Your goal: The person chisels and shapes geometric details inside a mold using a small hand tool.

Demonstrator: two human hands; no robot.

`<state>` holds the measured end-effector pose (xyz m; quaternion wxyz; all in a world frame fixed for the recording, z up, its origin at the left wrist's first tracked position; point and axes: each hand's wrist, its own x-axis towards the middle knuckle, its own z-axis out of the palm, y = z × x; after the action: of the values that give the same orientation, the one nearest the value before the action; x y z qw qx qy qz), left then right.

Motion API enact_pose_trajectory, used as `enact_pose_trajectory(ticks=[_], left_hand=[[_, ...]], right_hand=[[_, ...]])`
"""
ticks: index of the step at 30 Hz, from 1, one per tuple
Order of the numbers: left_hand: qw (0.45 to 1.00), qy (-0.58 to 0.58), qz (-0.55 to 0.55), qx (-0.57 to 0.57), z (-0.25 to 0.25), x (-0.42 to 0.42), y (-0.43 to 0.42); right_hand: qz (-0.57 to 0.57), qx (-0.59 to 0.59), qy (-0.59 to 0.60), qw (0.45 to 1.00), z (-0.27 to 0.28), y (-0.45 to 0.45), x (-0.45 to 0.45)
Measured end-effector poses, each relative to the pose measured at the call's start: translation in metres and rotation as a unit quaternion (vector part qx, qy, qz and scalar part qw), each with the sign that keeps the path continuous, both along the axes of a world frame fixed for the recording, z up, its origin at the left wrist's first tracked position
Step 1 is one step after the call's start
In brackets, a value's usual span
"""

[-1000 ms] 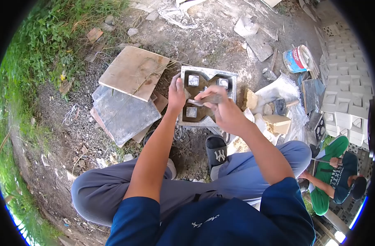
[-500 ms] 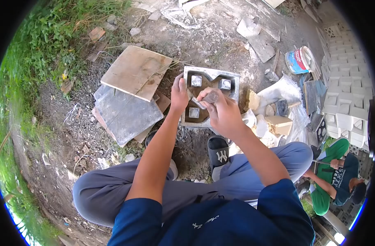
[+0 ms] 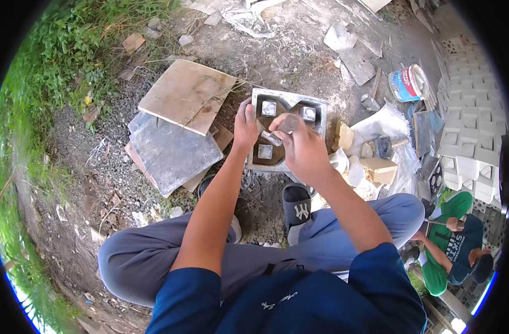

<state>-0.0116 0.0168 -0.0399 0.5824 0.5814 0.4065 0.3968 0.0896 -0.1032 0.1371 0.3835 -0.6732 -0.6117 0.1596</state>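
A square metal mould point(image 3: 290, 97) with raised square blocks inside sits on the ground in front of my feet. My left hand point(image 3: 246, 129) rests at its left wall, with the thumb on the inner side and the fingers on the rim. Over the middle of the mould, my right hand point(image 3: 303, 143) is closed around the handle of a trowel-like tool point(image 3: 272, 138). The tool's metal part points toward the left wall, close to my left hand. My right hand hides the mould's lower right inside.
Stacked boards point(image 3: 176, 147) lie to the left. At the right are broken blocks point(image 3: 378, 170) on plastic sheeting, a paint bucket point(image 3: 408, 83) and stacked pale blocks point(image 3: 469, 125). Another person point(image 3: 455, 245) sits at the lower right.
My right hand has turned and the tool with it, its metal part now slanting differently inside the mould. My left hand stays at the left wall. The view has shifted slightly.
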Motion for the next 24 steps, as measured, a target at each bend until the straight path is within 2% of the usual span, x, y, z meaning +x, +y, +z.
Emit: enact_pose_trajectory(ticks=[1,4,5,6,8,9,12,13,14,16,17,20,22,24], left_hand=[[1.0,-0.012,-0.01,-0.027,0.001,-0.001,0.0],[0.999,-0.002,-0.019,-0.045,-0.002,0.0,0.002],[0.999,-0.028,-0.013,-0.022,-0.007,0.002,0.002],[0.999,-0.027,-0.009,-0.022,-0.004,0.002,0.003],[1.0,0.009,-0.001,0.006,0.001,0.0,-0.001],[1.0,-0.005,-0.014,-0.007,0.0,-0.002,0.0],[1.0,-0.01,-0.011,-0.007,0.001,0.001,0.0],[1.0,-0.023,-0.008,-0.002,0.0,0.001,0.0],[1.0,-0.021,-0.005,-0.002,-0.001,0.0,0.003],[1.0,-0.02,-0.01,-0.014,0.002,-0.002,-0.002],[1.0,-0.012,-0.012,-0.021,0.006,-0.003,-0.001],[0.998,-0.05,-0.002,-0.048,-0.007,0.002,0.0],[0.999,-0.037,-0.009,-0.025,-0.006,-0.002,0.001],[0.993,-0.089,-0.015,-0.074,-0.005,0.0,0.0]], right_hand=[[0.027,-0.106,-0.091,0.99,0.002,0.001,0.003],[0.046,-0.068,-0.092,0.992,0.009,0.008,0.009],[0.032,-0.027,-0.042,0.998,0.004,0.006,0.009],[0.036,-0.026,-0.041,0.998,-0.001,0.004,0.007],[0.058,0.041,-0.001,0.997,-0.009,-0.006,0.003],[0.084,-0.137,-0.033,0.986,0.003,-0.008,0.008],[0.074,-0.133,0.0,0.988,0.01,-0.006,0.012],[0.108,-0.086,0.05,0.989,0.01,-0.009,0.013],[0.11,-0.087,0.052,0.989,0.005,-0.01,0.015],[0.164,-0.063,0.14,0.974,-0.002,-0.012,0.018],[0.162,-0.166,0.092,0.968,-0.003,-0.008,0.023],[0.15,-0.181,0.099,0.967,0.006,0.004,0.03],[0.125,-0.162,0.133,0.97,0.009,0.005,0.025],[0.004,-0.056,0.203,0.977,-0.002,0.003,0.019]])
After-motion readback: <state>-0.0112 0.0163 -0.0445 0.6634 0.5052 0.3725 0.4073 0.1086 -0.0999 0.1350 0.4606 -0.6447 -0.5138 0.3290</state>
